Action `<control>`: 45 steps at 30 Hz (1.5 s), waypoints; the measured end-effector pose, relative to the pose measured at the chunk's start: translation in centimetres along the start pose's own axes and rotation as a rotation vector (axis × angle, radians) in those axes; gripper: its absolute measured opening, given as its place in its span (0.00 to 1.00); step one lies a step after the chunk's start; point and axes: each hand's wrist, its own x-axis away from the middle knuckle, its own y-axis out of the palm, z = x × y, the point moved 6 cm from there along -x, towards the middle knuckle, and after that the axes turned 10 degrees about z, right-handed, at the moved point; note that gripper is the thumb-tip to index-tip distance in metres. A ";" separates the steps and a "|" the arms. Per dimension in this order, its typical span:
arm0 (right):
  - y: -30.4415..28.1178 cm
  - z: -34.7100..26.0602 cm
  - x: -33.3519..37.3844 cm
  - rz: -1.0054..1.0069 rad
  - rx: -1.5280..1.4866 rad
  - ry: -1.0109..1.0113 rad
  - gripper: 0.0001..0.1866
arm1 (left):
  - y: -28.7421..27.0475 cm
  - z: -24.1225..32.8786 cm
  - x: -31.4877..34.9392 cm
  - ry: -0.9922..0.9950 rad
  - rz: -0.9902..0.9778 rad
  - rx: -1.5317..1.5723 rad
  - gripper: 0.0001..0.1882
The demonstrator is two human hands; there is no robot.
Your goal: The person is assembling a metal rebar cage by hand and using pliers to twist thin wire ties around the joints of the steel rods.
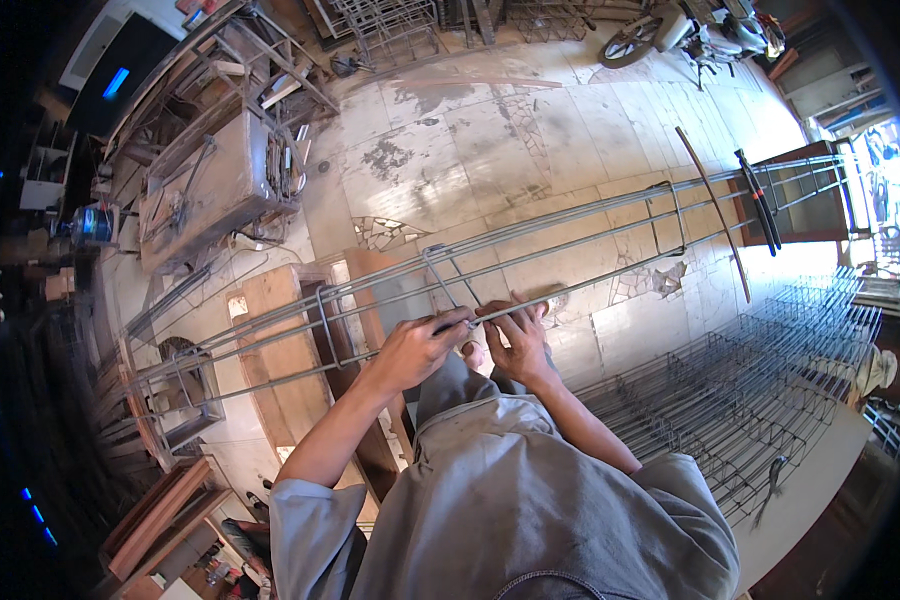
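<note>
A long, narrow rebar cage of thin steel rods with rectangular stirrups runs across in front of me, from lower left to upper right. My left hand is closed at its near rod, fingertips pinched by a stirrup; what lies in the pinch is too small to make out. Close beside it, my right hand has bent fingers around the same near rod, by that stirrup's lower corner. Pincers with dark and red handles hang over the rods at the right. A thin brown strip leans across the cage.
Stacked finished cages spread at the right on a pale surface. A wooden bench stands under the cage's left part, a brown box under its right end. Beyond are a cluttered worktable and a motorcycle.
</note>
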 end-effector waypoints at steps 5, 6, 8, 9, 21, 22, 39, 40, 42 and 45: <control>0.6 0.5 2.8 -0.037 -0.137 0.208 0.20 | 0.6 -0.8 1.0 0.009 -0.015 -0.022 0.15; 0.6 0.3 2.7 -0.052 -0.128 0.177 0.20 | 0.4 -0.7 1.3 0.011 0.020 -0.039 0.15; -0.2 -0.5 1.9 -0.073 -0.106 0.119 0.21 | 0.4 -0.4 1.4 0.021 0.082 -0.072 0.15; -0.3 -0.8 1.7 -0.117 -0.070 0.085 0.22 | 0.5 -0.4 1.6 -0.051 0.067 -0.118 0.16; -0.8 0.4 1.2 -0.470 0.108 -0.053 0.28 | 0.2 0.1 1.5 -0.034 0.165 -0.088 0.25; -0.8 0.0 0.7 -0.477 0.077 -0.052 0.29 | 0.1 0.0 1.4 -0.027 0.167 -0.082 0.25; -3.9 -6.3 -0.5 -0.573 0.288 0.128 0.13 | -0.1 -1.6 1.2 -0.155 0.147 0.195 0.12; -4.0 -6.6 -1.0 -0.649 0.372 0.087 0.13 | 0.0 -1.7 0.9 -0.166 0.174 0.210 0.11; -3.9 -8.2 -2.2 -0.739 0.518 -0.098 0.12 | -0.3 -2.2 0.5 -0.224 0.192 0.264 0.11; -3.5 -11.3 -4.6 -0.817 0.663 -0.507 0.12 | -0.7 -2.3 -0.3 -0.319 0.159 0.355 0.12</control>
